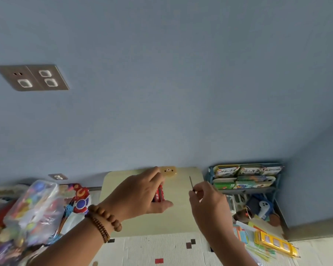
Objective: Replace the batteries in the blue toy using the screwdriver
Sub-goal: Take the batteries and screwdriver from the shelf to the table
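Note:
My left hand (142, 194) hovers over the small pale table (181, 221) and grips red batteries (159, 193) between fingers and thumb. My right hand (208, 202) is to the right of it and pinches a thin screwdriver (191, 183) whose shaft points up and away. A blue toy does not show in this view. Wooden bead bracelets circle my left wrist.
A small tan bear-faced thing (168, 171) lies at the table's far edge by the blue wall. A clear bag of colourful toys (33, 210) sits on the left. A blue book rack (244, 179) and yellow cards (273, 242) are on the right.

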### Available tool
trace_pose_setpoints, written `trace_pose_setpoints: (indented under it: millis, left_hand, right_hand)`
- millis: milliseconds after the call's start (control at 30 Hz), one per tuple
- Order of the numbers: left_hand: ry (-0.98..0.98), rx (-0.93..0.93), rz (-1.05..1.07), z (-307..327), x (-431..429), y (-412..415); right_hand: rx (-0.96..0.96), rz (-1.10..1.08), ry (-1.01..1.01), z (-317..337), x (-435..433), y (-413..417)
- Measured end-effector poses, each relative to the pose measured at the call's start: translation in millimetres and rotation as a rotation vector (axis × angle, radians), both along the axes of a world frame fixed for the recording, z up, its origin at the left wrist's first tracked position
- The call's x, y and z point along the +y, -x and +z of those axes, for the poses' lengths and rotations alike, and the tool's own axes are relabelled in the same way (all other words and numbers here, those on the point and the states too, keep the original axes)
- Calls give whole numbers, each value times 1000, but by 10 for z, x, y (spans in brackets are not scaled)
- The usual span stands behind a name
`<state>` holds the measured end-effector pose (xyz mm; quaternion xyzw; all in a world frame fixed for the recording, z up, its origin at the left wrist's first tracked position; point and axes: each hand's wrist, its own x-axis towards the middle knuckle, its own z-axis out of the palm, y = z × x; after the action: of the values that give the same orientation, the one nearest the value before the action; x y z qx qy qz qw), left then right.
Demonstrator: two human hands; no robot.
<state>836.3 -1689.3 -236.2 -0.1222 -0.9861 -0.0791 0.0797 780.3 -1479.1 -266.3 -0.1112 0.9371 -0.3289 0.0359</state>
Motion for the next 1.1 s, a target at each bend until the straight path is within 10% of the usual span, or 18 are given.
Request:
trace_pose_setpoints:
  millis: [700,1100]
  left_hand:
    - [13,75,26,-4952,-725,265]
    - [35,63,39,-5729,-769,384]
  right_hand:
    - [175,79,37,-4895,-544,285]
    - [141,146,20,-5665,-560,548]
